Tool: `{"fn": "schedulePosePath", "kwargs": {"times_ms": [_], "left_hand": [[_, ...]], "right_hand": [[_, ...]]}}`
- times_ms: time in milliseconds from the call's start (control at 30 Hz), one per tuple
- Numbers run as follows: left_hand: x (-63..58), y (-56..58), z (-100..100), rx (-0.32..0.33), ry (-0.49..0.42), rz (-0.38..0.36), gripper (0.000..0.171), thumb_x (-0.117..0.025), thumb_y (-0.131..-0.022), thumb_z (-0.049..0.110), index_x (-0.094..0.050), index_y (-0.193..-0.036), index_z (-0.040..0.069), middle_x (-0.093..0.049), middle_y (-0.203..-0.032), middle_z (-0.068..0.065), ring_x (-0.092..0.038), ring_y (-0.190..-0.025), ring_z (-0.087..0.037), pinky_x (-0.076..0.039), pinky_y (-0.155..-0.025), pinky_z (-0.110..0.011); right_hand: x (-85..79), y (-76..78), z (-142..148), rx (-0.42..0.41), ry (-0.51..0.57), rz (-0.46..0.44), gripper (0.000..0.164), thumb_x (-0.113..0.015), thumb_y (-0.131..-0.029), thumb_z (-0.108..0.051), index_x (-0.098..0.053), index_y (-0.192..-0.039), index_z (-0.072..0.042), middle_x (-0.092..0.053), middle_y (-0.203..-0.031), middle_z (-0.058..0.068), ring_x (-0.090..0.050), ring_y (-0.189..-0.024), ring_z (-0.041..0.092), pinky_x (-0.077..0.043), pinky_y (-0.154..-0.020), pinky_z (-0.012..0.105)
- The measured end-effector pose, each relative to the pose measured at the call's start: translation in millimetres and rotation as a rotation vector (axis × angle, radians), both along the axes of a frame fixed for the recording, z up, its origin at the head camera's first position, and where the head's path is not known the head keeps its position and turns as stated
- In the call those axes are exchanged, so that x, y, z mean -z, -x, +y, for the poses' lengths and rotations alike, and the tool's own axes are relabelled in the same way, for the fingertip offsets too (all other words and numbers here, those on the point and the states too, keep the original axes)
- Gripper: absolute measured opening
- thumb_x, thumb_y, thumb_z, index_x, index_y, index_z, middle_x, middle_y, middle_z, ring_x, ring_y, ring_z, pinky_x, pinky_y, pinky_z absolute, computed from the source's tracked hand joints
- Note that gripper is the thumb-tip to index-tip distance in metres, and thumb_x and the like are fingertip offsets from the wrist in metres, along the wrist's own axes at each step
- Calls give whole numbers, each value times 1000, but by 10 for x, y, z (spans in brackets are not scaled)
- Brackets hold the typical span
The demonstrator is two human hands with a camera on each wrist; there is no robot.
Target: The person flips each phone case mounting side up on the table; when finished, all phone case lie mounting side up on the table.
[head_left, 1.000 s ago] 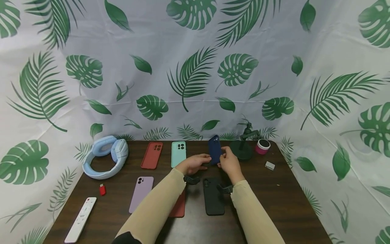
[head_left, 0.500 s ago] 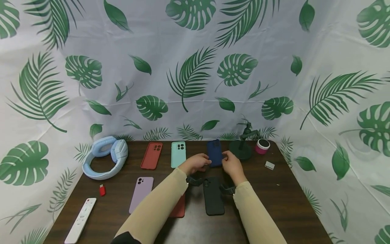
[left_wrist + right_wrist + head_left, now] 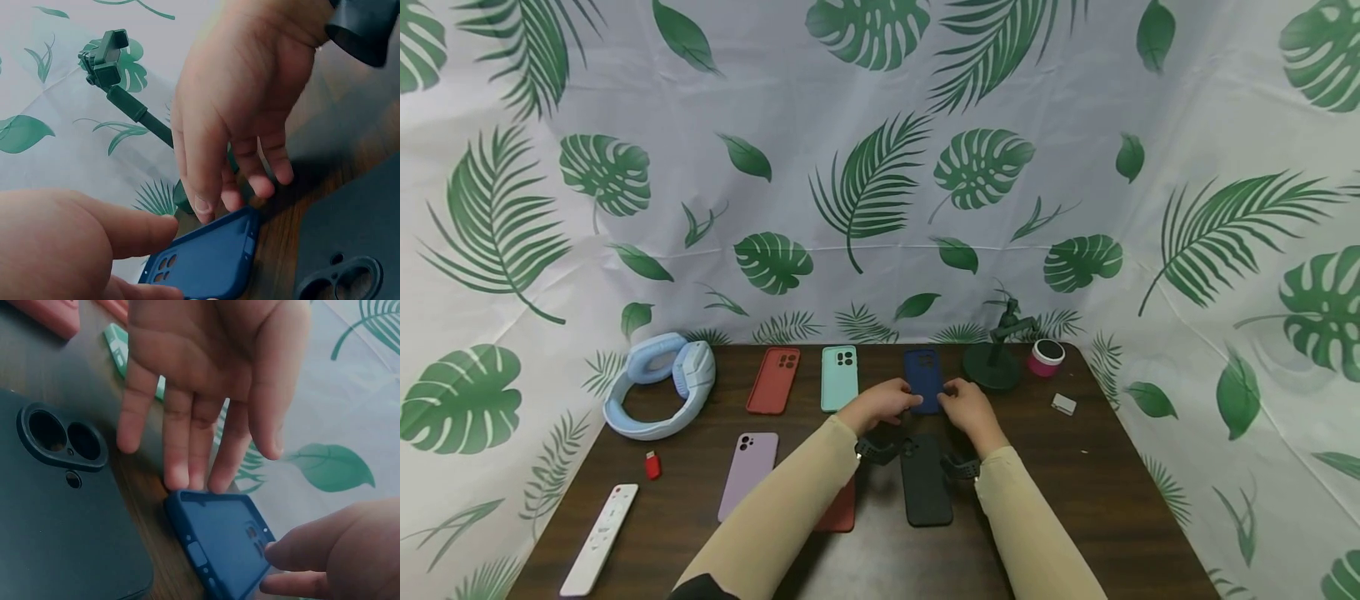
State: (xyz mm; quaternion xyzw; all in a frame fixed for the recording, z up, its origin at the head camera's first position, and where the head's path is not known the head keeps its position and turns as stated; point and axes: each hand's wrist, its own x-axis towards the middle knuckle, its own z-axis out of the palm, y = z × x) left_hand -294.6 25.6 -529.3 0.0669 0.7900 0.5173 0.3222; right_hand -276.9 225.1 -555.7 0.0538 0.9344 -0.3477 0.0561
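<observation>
A blue phone case [image 3: 922, 373] with cut-out camera holes lies on the table, its hollow side up in the wrist views. My left hand [image 3: 880, 404] is at its near left edge. In the right wrist view, the left hand's nearly straight fingertips meet the case's end, with the thumb apart. My right hand [image 3: 967, 406] is at the near right edge; in the left wrist view its thumb tip is beside the case's corner and its other fingers hang loosely spread. Just nearer lies a dark phone case [image 3: 927, 483], partly under my wrists.
A mint case [image 3: 839, 379] and a red case [image 3: 773, 381] lie to the left, with a purple case [image 3: 748, 471] nearer. Another red case [image 3: 841, 508] is half under my left sleeve. A dark green stand [image 3: 992, 367], pink jar [image 3: 1047, 358], and headphones [image 3: 658, 387] stand around.
The blue case has gone from tilted up between my hands to flat on the table, shifting slightly left. My right hand's fingers have moved down to its near edge.
</observation>
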Motion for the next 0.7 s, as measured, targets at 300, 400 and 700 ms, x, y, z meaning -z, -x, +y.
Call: {"fn": "schedulePosePath", "kwargs": {"times_ms": [300,400,700], "left_hand": [[-57,-129,-72,87,63,78,67,-58,-103,37,-37,-154,0,-41,-158,-20,-52,-136,-37,-51,-104,-50],[-91,-199,-106,117,125,104,65,-58,-103,41,-42,-151,2,-46,-154,-18,-58,-129,-36,-52,-102,-49],[-168,-549,-223,128,256,192,67,-57,-101,51,-47,-149,6,-49,-152,-16,-52,-136,-37,-45,-108,-55]], "right_hand": [[-50,-130,-16,-2,30,4,44,-59,-101,-31,-57,-136,-4,-60,-130,23,-62,-114,38,-52,-91,54],[-12,-205,8,2,26,41,39,-60,-101,-31,-60,-131,-6,-63,-123,20,-64,-109,35,-53,-88,52],[79,-550,65,-19,112,16,31,-63,-100,-30,-62,-124,-10,-70,-105,10,-66,-78,20,-54,-67,37]]}}
